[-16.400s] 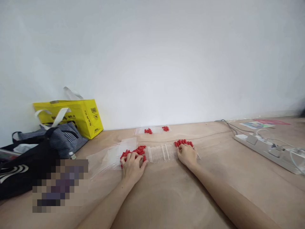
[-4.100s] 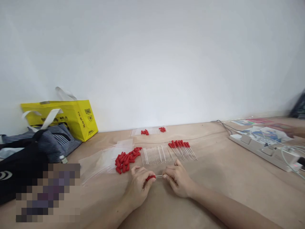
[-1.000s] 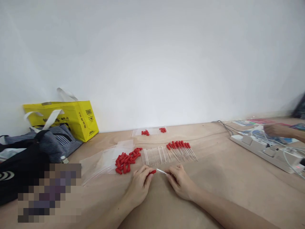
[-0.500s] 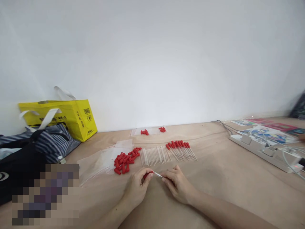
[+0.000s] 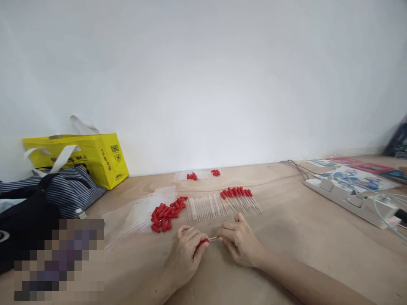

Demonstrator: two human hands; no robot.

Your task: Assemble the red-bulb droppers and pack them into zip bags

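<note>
Red bulb [image 5: 202, 243] sits pinched between the thumb and fingers of the left hand [image 5: 187, 256], just above the near part of the wooden table [image 5: 286, 228]. The right hand [image 5: 240, 241], fingers curled and closed together, grips a thin clear tube [image 5: 213, 239], whose end meets the bulb's mouth; how far in it goes cannot be told. One second ago bulb and tube were apart, with a small gap between them; half a second ago the tube slanted down to the right, and now it lies closer to level.

Beyond the left hand lies a pile of red bulbs [image 5: 163, 214], partly on clear plastic bags [image 5: 133, 216]. To its right is a row of bare tubes [image 5: 205, 208], then a fan of bulb-tipped tubes [image 5: 235, 192]. In the earliest frame the left hand was over the pile and the right over the fan; both have since come nearer.

Off to the right stands a white power strip [image 5: 337, 198], where another person's hand reached a second ago and has since left view. Farther back, a yellow bag [image 5: 111, 165] leans by the white wall [image 5: 203, 84].
</note>
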